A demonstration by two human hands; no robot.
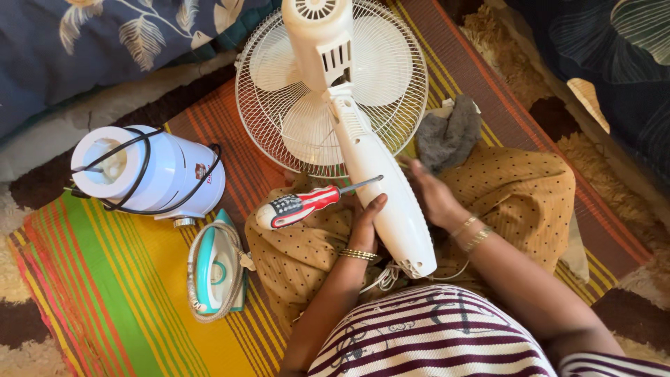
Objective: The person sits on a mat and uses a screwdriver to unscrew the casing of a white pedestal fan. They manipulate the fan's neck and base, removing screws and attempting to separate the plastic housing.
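A white table fan (377, 174) lies face down across my lap, its round wire grille (279, 98) resting on the striped mat and its motor housing (317, 35) pointing up. My left hand (364, 227) grips the left side of the fan's white stand. My right hand (431, 195) holds the stand's right side, partly hidden behind it. A screwdriver (307, 204) with a red, black and white handle rests on my lap just left of the stand, its metal tip touching the stand. Neither hand holds it.
A white mixer base (150, 171) wrapped in a black cord lies at the left. A teal and white clothes iron (215, 269) with its cord lies below it. A grey cloth (450, 132) sits right of the grille. Blue patterned cushions border the mat.
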